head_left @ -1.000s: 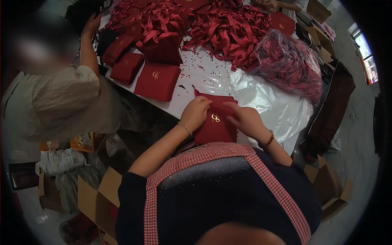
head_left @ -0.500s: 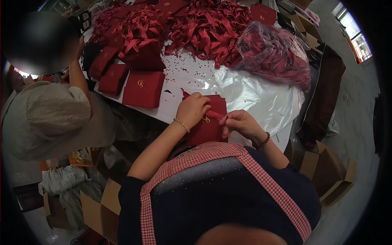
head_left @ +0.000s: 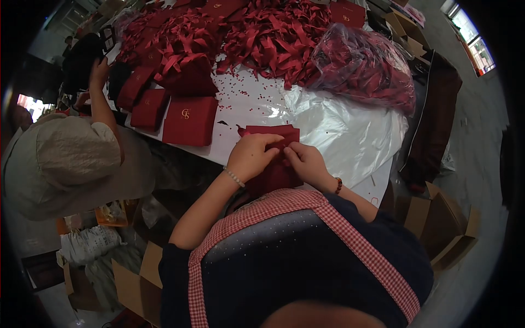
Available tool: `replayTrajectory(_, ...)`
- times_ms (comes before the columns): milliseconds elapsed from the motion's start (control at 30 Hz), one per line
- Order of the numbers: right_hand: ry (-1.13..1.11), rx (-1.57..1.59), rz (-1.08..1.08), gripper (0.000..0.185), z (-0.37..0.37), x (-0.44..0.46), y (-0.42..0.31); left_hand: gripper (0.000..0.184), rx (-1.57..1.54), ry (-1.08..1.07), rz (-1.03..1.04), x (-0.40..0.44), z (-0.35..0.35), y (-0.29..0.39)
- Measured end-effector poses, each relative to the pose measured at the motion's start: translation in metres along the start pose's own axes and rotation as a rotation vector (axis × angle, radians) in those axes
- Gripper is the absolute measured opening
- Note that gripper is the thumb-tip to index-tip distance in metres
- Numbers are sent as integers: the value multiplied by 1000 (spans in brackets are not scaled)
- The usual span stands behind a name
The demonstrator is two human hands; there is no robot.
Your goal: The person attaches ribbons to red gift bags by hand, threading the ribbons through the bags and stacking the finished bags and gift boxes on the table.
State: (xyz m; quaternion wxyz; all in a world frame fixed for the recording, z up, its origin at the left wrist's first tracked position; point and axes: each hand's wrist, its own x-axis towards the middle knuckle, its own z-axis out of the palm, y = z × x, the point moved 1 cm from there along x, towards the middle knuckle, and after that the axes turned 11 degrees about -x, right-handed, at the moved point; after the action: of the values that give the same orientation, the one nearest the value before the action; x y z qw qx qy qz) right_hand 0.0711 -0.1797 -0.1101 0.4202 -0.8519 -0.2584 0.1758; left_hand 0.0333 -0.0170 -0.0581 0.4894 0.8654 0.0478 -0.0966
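So closest to me is the wearer's red gingham apron [head_left: 262, 209], and right up past its top edge is the red pouch [head_left: 272, 177]. It's below both hands and between them, its far edge poking out beyond the fingers. A little red scrap [head_left: 241, 130] sticks out by its far left corner.

Left hand [head_left: 249, 156] is over the pouch's left side, fingers bent, a gap showing between thumb and index. Can't tell if the other fingers are gripping anything. Right hand [head_left: 307, 165] comes in from the right side, thumb and index bunched close together just beside the left fingertips, near the pouch's upper middle. Whether there's something pinched in there, honestly can't tell.

Past the hands is the white table [head_left: 232, 117], sprinkled with tiny red bits. A stack of red pouches [head_left: 189, 121] with a gold logo sits up and left, well apart from the left hand, and a crumpled clear plastic sheet [head_left: 350, 128] lies off to the right. Over on the left there's a co-worker in a beige top [head_left: 79, 164]. Farther back: a see-through bag of red ribbon [head_left: 367, 71], next to a big loose ribbon heap [head_left: 273, 41].
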Motion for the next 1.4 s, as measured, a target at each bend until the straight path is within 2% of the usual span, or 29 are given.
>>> replayTrajectory(33, -39, 57, 54, 23, -1, 2, 1, 30, 6, 4, 2, 0, 4, -5)
replayTrajectory(100, -14, 84, 23, 23, -2, 2, 11, 31, 99, 97, 283, -1, 10, -11)
replayTrajectory(167, -17, 80, 28, 22, -10, 5, -3, 27, 210, 45, 169, -8, 18, 11)
replayTrajectory(200, -37, 129, 35, 24, -2, 8, 11, 26, 188, 128, 247, -9, 23, 7)
replayTrajectory(233, -16, 269, -2, 25, 4, 10, 19, 26, 184, 109, 216, -8, 23, 7)
replayTrajectory(267, -181, 421, 239, 25, -3, 8, 12, 24, 163, 137, 238, -8, 25, 4)
replayTrajectory(333, -269, 540, 269, 21, -10, 4, 5, 25, 188, 48, 190, -9, 19, 14)
replayTrajectory(433, -345, 460, 227, 19, -29, -2, -11, 27, 213, -60, 156, -3, 11, 24)
replayTrajectory(533, -307, 453, 184, 18, -22, -3, -5, 27, 257, -116, 148, 1, 3, 28)
replayTrajectory(600, -304, 466, 189, 18, -18, -4, -6, 26, 95, -340, -109, 2, -11, 54)
replayTrajectory(633, -297, 500, 198, 18, -14, -3, -5, 25, 150, -430, -136, 11, -9, 48)
replayTrajectory(733, -278, 531, 229, 16, -10, -4, -3, 24, 121, -468, -247, 21, -11, 41)
replayTrajectory(800, -268, 523, 246, 15, -7, -5, -1, 22, 92, -451, -230, 23, -12, 36)
replayTrajectory(867, 335, -110, -193, 10, -9, -8, 0, 21, 59, -437, -213, 23, -12, 33)
replayTrajectory(900, 334, -108, -191, 10, -17, -8, -5, 19, 52, -422, -215, 23, -11, 32)
replayTrajectory(967, 8, -8, -119, 11, -39, -5, -22, 18, 40, -410, -216, 21, -7, 30)
replayTrajectory(1033, -11, -135, -176, 11, -47, 1, -21, 16, 93, -375, -164, 17, -4, 31)
replayTrajectory(1100, -196, -175, -161, 10, -53, 5, -16, 15, 145, -402, -138, 14, -8, 39)
replayTrajectory(1133, -213, -171, -194, 9, -54, 4, -17, 14, 204, -413, -118, 14, -13, 43)
replayTrajectory(1200, -246, -177, -192, 9, -60, 4, -15, 12, 504, -182, 259, 21, -29, 23)
replayTrajectory(1267, -314, -85, -173, 10, -72, 3, -18, 14, 428, 93, 318, 22, -73, 15)
replayTrajectory(1333, -287, 33, -94, 10, -82, 8, -12, 17, 373, 138, 370, 21, -103, 13)
replayTrajectory(1400, -248, 363, -62, 19, -80, 18, -7, 20, 309, 282, 273, 14, -103, 15)
